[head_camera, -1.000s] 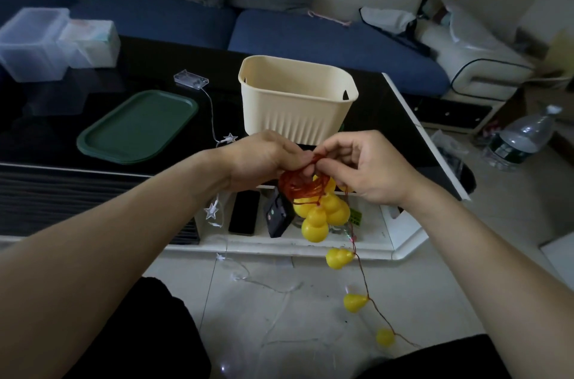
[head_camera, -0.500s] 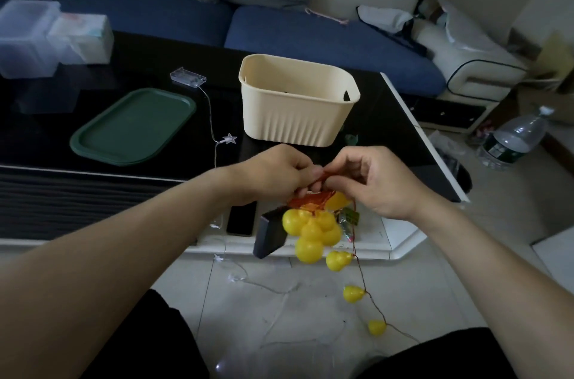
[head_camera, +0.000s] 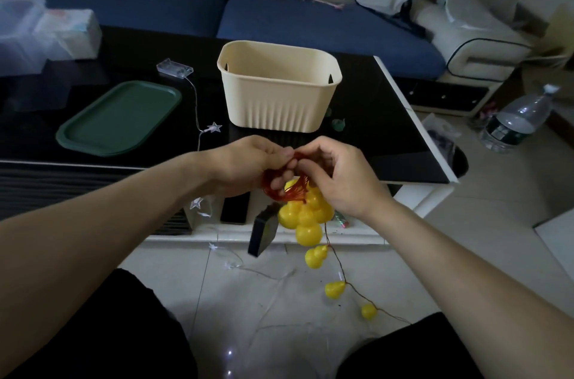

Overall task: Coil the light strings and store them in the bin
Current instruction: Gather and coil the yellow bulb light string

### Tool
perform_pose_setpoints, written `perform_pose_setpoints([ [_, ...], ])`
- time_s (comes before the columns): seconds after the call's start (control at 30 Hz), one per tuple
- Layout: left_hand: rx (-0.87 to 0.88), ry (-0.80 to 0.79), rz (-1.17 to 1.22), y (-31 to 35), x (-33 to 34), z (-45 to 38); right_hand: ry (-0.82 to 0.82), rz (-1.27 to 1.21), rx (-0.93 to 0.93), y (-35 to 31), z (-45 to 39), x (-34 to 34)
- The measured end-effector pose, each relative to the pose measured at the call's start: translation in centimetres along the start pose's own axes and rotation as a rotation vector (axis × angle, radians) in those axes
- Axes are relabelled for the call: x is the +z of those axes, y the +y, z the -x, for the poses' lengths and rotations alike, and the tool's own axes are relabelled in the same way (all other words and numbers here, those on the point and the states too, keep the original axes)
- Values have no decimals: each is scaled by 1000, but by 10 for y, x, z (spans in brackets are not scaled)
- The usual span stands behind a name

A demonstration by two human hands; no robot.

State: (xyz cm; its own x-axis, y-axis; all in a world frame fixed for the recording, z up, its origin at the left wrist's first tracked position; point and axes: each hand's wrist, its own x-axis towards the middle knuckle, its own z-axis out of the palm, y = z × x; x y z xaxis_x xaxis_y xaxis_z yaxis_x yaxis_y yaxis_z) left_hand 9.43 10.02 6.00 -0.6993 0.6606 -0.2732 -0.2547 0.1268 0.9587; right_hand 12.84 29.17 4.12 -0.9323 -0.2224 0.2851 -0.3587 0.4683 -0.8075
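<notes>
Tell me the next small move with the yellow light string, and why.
Probably draw up the next loop: the right hand and left hand pinch the red wire coil, yet three yellow bulbs still trail toward the floor, so it isn't ready for the cream bin.

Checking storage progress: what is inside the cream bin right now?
Only the far inner wall of the cream bin shows, and it looks bare. Its near wall covers the bottom, so what lies there cannot be seen. The yellow gourd light string hangs outside it.
</notes>
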Motion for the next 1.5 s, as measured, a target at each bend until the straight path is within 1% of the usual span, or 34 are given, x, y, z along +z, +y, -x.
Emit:
perform_pose_setpoints([
  [0.1, -29, -7, 146, 3, 5, -1, 28, 26, -34, 2, -1, 2],
  [0.2, -47, 35, 268, 5, 12, 0, 35, 14, -61, 3, -4, 0],
  [0.3, -58, 92, 278, 3, 15, -1, -16, 2, -37, 4, -7, -2],
  [0.4, -122, 85, 293, -2, 12, -4, -69, -49, 6, 7, -7, -3],
  [0.47, -176, 55, 234, -4, 10, -6, -98, -90, 38, 9, -5, -4],
  [0.53, -242, 26, 134, -8, 6, -9, -138, -57, 66, 13, -3, -5],
  [0.63, -295, -24, -132, -15, 3, -9, -180, 6, 125, 18, -1, -10],
  [0.7, -316, -40, -315, -21, 6, -7, -257, 16, 185, 20, -1, -11],
  [0.8, -334, 23, -525, -34, 8, -6, -409, 76, 222, 22, -1, -7],
  [0.87, -325, 82, -535, -36, 3, -6, -481, 83, 233, 22, -3, -5],
  [0.93, -320, 128, -440, -34, -4, -6, -550, 72, 286, 22, -6, -5],
  [1.03, -306, 138, -367, -32, -13, -4, -638, 104, 385, 23, -7, 0],
  [1.1, -298, 154, -362, -32, -15, -2, -631, 98, 421, 25, -8, 4],
  [1.2, -310, 244, -386, -32, -20, -3, -607, 34, 508, 27, -9, -2],
  [1.27, -339, 301, -398, -30, -24, -2, -599, 17, 571, 31, -11, -15],
  [1.37, -354, 371, -466, -26, -29, -2, -556, 63, 615, 41, -13, -44],
  [1.43, -351, 422, -440, -24, -29, -4, -523, 106, 642, 50, -9, -62],
  [1.5, -365, 435, -350, -23, -28, -6, -481, 57, 683, 58, -3, -71],
])
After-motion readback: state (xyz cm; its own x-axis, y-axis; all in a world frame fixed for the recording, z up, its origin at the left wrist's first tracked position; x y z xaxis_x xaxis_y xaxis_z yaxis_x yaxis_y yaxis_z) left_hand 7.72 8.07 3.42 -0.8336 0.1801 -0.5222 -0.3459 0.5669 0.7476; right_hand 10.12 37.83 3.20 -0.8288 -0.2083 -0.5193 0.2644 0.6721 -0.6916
